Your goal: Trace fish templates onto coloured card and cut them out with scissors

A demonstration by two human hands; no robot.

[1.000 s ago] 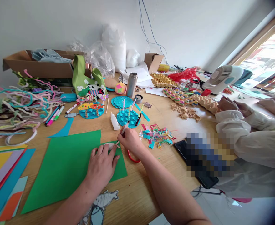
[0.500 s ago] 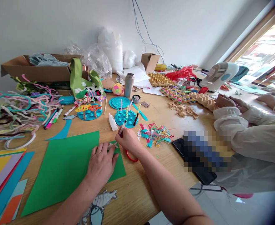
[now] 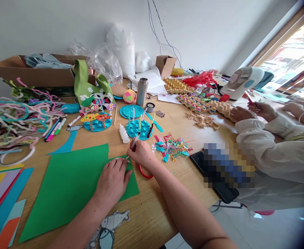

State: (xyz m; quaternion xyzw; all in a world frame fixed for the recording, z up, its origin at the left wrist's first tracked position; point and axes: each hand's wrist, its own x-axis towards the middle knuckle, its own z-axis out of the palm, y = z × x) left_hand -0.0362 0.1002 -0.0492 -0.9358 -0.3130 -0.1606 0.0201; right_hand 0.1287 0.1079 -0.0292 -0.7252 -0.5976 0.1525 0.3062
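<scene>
My left hand lies flat with its fingers spread on a green paper sheet, over a small pale cutout whose edge shows past the fingertips. In my right hand is a slim white pen, its tip at the cutout's right end. Red-handled scissors lie partly under my right wrist. Below my left forearm are fish cutouts. Beyond the hands stand a white glue bottle and a blue base with upright fuzzy stems.
Colored paper, pipe cleaners and markers lie left. Paper scraps and a black phone are right. A metal flask stands behind. Another person's hands work at far right beside a fan.
The view has shifted slightly. My left hand stays on the sheet and my right hand, still with the pen, has barely moved. The other person's hand has lifted a thin object.
</scene>
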